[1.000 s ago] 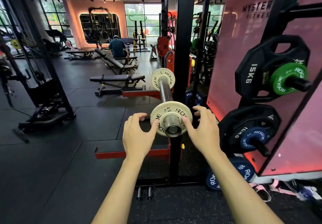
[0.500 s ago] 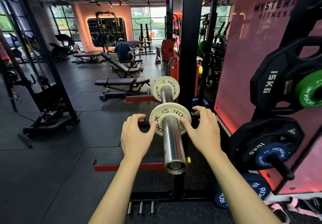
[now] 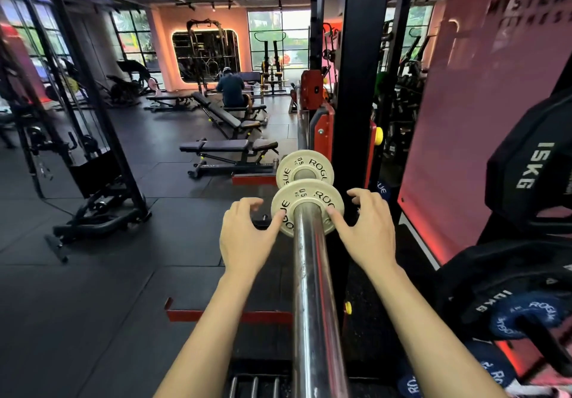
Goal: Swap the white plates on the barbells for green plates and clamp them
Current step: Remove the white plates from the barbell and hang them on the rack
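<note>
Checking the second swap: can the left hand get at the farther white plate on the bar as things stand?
Probably not directly. The nearer white round plate sits in front of the farther white round plate on the steel bar, and the left hand is holding the nearer one's edge.

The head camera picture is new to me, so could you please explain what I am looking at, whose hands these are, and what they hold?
There is no robot here: a person wears one camera on the head, looking forward and down at their own arms in a gym. A steel barbell sleeve runs away from the viewer, resting in a black and red rack. Two small white plates sit on it; the left hand and right hand grip the near white plate by its edges, thumbs on its face. The far white plate sits just behind. On the right, black plates marked 15KG and 10KG hang on storage pegs. A seated person is in the background.
</note>
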